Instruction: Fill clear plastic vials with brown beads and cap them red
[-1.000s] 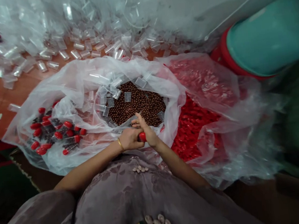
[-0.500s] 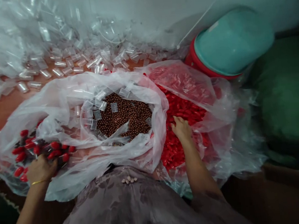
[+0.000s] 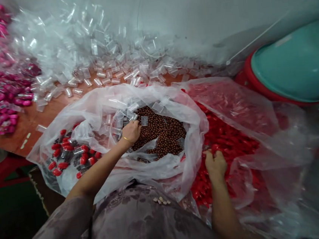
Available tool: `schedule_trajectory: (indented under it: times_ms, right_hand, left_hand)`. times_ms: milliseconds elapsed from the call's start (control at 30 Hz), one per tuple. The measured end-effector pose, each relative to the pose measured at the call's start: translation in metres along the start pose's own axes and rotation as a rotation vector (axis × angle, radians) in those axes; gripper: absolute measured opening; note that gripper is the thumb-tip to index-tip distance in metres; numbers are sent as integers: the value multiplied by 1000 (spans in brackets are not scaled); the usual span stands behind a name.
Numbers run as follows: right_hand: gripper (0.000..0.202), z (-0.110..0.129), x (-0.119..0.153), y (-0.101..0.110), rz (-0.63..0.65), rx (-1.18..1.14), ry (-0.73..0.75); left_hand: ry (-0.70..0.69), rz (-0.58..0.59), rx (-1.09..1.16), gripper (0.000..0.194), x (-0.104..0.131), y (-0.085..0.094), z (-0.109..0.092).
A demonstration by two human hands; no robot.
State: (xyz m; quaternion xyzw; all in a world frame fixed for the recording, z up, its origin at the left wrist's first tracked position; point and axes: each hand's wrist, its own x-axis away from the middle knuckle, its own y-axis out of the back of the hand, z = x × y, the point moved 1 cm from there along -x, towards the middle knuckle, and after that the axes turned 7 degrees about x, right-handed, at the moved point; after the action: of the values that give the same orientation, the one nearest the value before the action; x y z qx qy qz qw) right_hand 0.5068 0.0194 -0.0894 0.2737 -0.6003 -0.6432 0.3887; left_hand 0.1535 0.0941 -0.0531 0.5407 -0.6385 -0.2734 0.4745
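Centrally, the left hand [image 3: 132, 132] reaches among clear tubes [image 3: 133, 115] beside brown beads [image 3: 165, 130]; right of centre, the right hand [image 3: 215, 163] pinches a red piece [image 3: 216, 148]. The left's grip is unclear.

at the left of the brown beads [image 3: 168, 132], whatever the left hand [image 3: 131, 132] pinches is too small to tell; right of them, the right hand's [image 3: 216, 163] grip is unclear; beyond, the teal bucket [image 3: 296, 65] is cut off.
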Motion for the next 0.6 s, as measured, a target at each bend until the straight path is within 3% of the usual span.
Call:
schedule_trajectory:
  times_ms: [133,200,300,433,600]
  right_hand:
    - [31,1,17,-1,-56,-215,6]
    - [34,4,21,-2,-56,-263,2]
    - [37,6,20,0,-32,-344,9]
    - [39,9,12,8,-52,-488,1]
    - [38,34,9,20,-100,-599,49]
  left_hand:
    - [182,19,141,42,-36,-19,-18]
    - [274,35,295,36,-48,-27,-20]
    - [412,174,543,25,-53,-36,-16]
    - [516,323,674,26,-50,-42,-6]
    - [550,254,734,19,-74,-52,-13]
